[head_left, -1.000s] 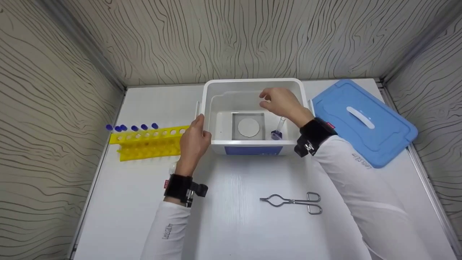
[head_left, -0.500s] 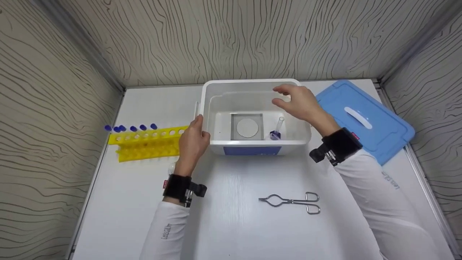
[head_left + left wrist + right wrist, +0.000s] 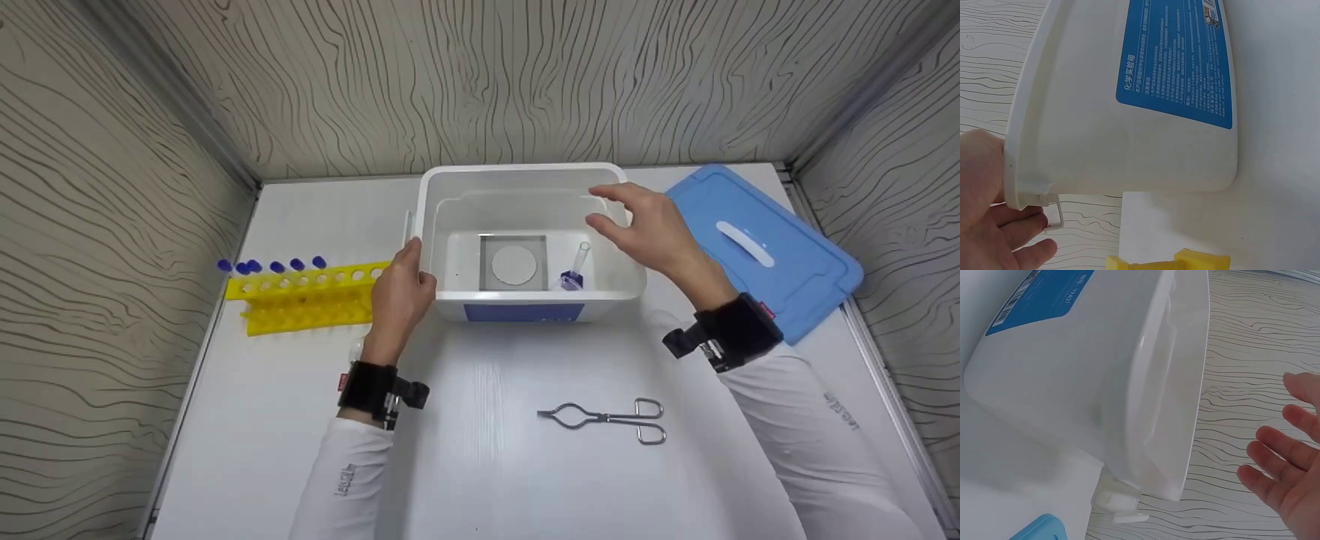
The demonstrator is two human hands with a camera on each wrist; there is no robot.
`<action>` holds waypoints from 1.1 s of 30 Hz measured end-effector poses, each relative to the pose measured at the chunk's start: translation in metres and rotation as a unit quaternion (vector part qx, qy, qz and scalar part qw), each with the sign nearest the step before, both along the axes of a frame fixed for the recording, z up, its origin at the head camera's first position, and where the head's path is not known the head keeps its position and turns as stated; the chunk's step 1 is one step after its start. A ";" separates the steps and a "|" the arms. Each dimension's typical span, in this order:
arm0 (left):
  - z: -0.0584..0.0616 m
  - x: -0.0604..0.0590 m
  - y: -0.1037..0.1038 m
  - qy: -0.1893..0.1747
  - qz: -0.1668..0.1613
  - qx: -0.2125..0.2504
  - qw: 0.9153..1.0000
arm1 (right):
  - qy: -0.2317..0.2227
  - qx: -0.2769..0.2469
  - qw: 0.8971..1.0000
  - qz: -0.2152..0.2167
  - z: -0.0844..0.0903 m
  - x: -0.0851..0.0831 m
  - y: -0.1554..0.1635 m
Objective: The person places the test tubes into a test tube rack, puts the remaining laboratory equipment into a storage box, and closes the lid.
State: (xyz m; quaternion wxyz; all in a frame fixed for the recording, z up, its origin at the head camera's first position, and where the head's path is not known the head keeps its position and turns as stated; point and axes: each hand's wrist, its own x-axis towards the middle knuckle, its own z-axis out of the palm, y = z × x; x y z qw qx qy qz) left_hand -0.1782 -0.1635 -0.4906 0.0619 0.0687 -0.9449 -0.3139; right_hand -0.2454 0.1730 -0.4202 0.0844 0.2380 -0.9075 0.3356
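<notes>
A white plastic storage box (image 3: 525, 296) stands at the back of the table. On its floor lie a wire gauze (image 3: 487, 281) with a white disc and a small graduated cylinder (image 3: 579, 264) with a purple base, leaning. My left hand (image 3: 401, 292) holds the box's left rim near the front corner; in the left wrist view its fingers (image 3: 1024, 230) curl beneath the rim beside a white latch (image 3: 1057, 216). My right hand (image 3: 652, 229) hovers over the right rim, thumb and fingers spread, holding nothing. The right wrist view shows it apart from the box.
A yellow test tube rack (image 3: 300, 319) with several blue-capped tubes (image 3: 277, 267) stands left. Crucible tongs (image 3: 589, 417) lie in front of the box. A blue lid (image 3: 787, 300) with a white handle lies at the right. Patterned walls (image 3: 465, 82) enclose the table.
My right hand has moved right, from above the inside of the box to its right rim, and its fingers have spread. The left hand stays at the left rim.
</notes>
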 end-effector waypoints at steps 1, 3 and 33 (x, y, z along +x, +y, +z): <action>0.000 0.000 0.000 0.000 -0.001 0.000 1.000 | 0.011 -0.007 1.000 0.002 -0.001 0.003 0.000; 0.000 0.000 0.000 -0.001 -0.002 -0.001 1.000 | 0.031 -0.018 0.999 0.007 -0.003 0.009 0.001; 0.000 0.000 -0.001 0.005 -0.007 -0.007 1.000 | 0.185 0.035 0.966 0.176 -0.065 0.088 0.010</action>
